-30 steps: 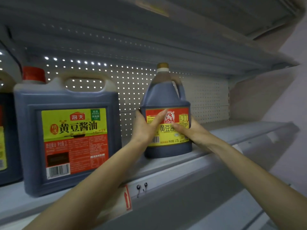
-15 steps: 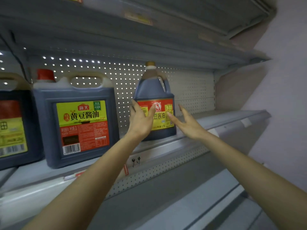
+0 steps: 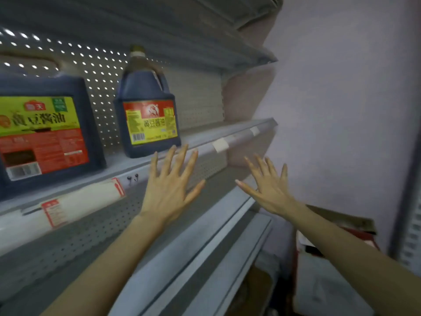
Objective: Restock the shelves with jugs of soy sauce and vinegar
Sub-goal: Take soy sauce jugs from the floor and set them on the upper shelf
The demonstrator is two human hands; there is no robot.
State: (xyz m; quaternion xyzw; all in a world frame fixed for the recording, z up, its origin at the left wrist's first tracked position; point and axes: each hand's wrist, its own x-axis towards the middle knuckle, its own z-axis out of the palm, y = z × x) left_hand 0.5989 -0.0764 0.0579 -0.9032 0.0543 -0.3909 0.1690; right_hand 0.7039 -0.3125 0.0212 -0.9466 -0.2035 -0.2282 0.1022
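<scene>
Two hands, left hand (image 3: 169, 190) and right hand (image 3: 268, 190), were spread wide, empty, below the small soy sauce jug (image 3: 148, 117) standing on the shelf (image 3: 205, 137).

You face a grey shelf (image 3: 205, 133) with a perforated back panel (image 3: 196, 99); light shines through its holes at the upper left. An upper shelf (image 3: 159, 23) hangs overhead, and a lower shelf (image 3: 200, 242) sits beneath. To your right stands a pale wall (image 3: 341, 110), with a box (image 3: 355, 221) near its foot.
</scene>
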